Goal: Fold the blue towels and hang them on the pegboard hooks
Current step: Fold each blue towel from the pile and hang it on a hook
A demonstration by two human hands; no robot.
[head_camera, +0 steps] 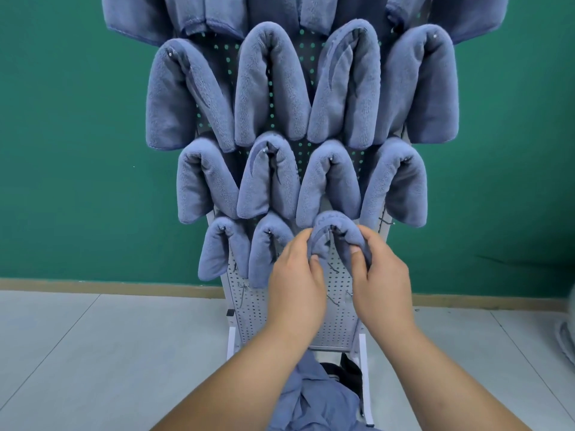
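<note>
Head view: folded blue towel (336, 222) draped in an arch on the lowest filled row of the pegboard (339, 325), both legs hanging downward. Pinched on its left leg by the left hand (295, 284), gripped on its right by the right hand (384, 284). Beside two hung neighbours (267, 244) and under fuller rows (270, 88). Plush fleece against perforated white metal, with possibly more blue cloth (314, 396) heaped below.

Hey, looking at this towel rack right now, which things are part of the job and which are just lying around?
Part of the job: folded towel draped at the bottom row, gripped by left hand and right hand; pegboard; hung towels.
Just lying about: pale object at the right edge; dark item under the stand. Blue cloth below: cannot tell.
</note>
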